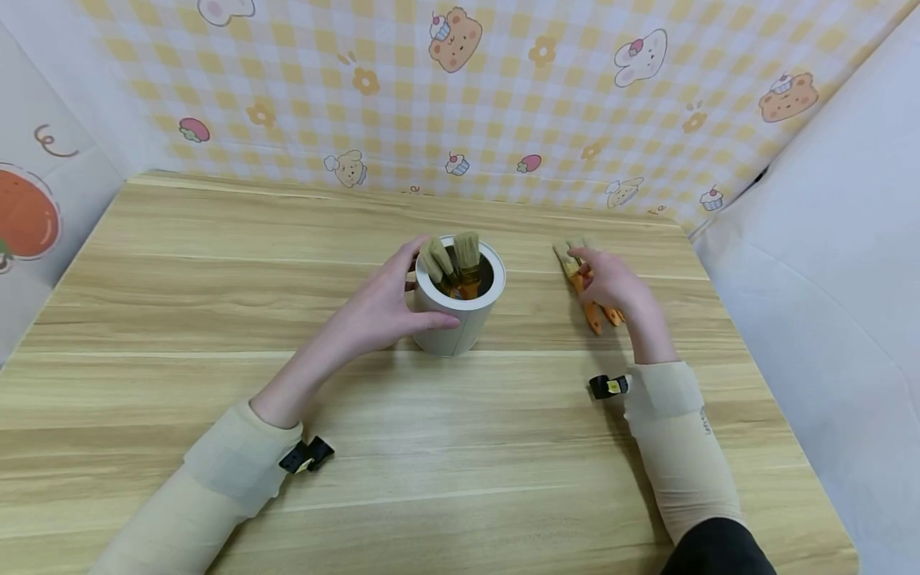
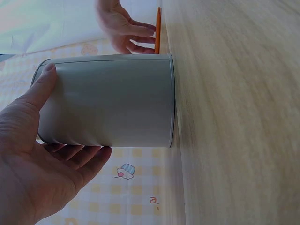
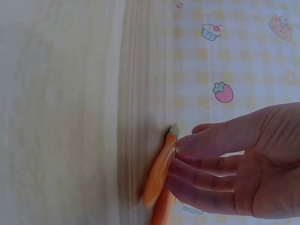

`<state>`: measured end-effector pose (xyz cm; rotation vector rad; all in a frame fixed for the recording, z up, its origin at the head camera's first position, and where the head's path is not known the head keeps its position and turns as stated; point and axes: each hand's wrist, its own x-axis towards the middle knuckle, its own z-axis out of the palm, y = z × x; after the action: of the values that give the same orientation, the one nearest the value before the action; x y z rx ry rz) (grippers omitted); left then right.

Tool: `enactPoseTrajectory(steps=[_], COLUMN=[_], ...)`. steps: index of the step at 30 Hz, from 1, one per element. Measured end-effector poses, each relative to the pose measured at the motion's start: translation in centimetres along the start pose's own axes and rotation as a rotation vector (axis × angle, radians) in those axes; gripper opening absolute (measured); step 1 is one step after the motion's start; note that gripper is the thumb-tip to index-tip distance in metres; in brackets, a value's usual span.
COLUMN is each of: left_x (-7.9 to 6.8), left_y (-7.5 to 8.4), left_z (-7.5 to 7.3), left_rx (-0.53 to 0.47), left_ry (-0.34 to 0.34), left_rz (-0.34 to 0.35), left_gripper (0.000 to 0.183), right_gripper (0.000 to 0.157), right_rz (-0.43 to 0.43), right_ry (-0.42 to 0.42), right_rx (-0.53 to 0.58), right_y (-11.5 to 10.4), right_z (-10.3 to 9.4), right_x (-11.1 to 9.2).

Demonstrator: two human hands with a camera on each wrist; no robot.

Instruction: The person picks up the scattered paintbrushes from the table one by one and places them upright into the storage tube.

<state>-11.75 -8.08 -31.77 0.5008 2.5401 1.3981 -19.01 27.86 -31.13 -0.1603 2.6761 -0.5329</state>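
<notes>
A grey-white cylindrical can stands upright on the table. Paintbrushes lean inside it, pale bristles up. My left hand holds the can near its rim, thumb on the near side and fingers round the far side. To the right, loose paintbrushes with orange handles lie on the table, bristles pointing away from me. Over them is my right hand, its thumb and fingers spread apart. In the right wrist view the fingertips are right at an orange handle.
The wood-grain table ends at a yellow checked cloth with cartoon prints behind. A white sheet borders it on the right. Each sleeve carries a small black camera at the wrist.
</notes>
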Motion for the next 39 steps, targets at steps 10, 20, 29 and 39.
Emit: enactPoseTrajectory(steps=[10, 20, 29, 39], left_x=[0.0, -0.1, -0.1, 0.0], left_y=[0.1, 0.0, 0.1, 0.2], left_z=[0.0, 0.0, -0.1, -0.1], left_rx=[0.014, 0.029, 0.037, 0.029], left_ry=[0.003, 0.004, 0.006, 0.01], left_rz=[0.003, -0.001, 0.002, 0.016], left_gripper=[0.116, 0.118, 0.118, 0.117], right_gripper=[0.094, 0.093, 0.069, 0.066], right_rz=[0.009, 0.005, -0.031, -0.191], right_ry=[-0.069, -0.059, 0.049, 0.31], right_rx=[-0.037, -0.06, 0.147, 0.401], right_y=[-0.2, -0.5, -1.9, -5.7], right_z=[0.5, 0.6, 0.1, -1.1], right_x=[0.2, 0.1, -0.8, -3.7])
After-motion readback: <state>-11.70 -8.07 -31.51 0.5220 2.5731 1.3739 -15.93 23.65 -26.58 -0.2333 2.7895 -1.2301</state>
